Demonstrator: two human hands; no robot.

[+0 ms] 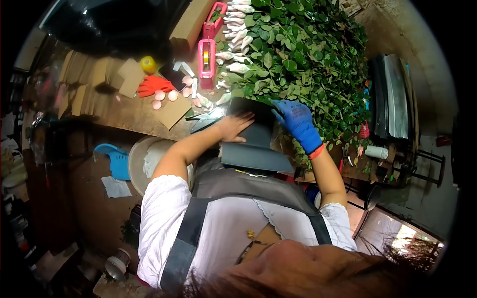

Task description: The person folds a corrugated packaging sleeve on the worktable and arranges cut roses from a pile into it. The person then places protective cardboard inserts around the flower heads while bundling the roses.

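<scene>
Dark wrapping sheets (248, 155) lie in front of me at the table's edge, with a folded flap toward my apron. My left hand (236, 127), bare, rests flat on the dark surface with its fingers stretched out. On my right hand (295, 119) is a blue glove with an orange cuff; its thumb and fingers close on the right edge of the raised black sheet (253, 108). A large heap of leafy rose stems (303, 59) lies just beyond, with the flower heads (237, 37) in white sleeves pointing left.
Left of the stems stand a pink tape dispenser (206, 64) and a second pink dispenser (214, 22). A red glove (153, 86), a yellow round object (148, 65) and cardboard pieces (99, 72) lie further left. Dark sheets (392, 97) stand at right. A blue plastic chair (117, 160) is below left.
</scene>
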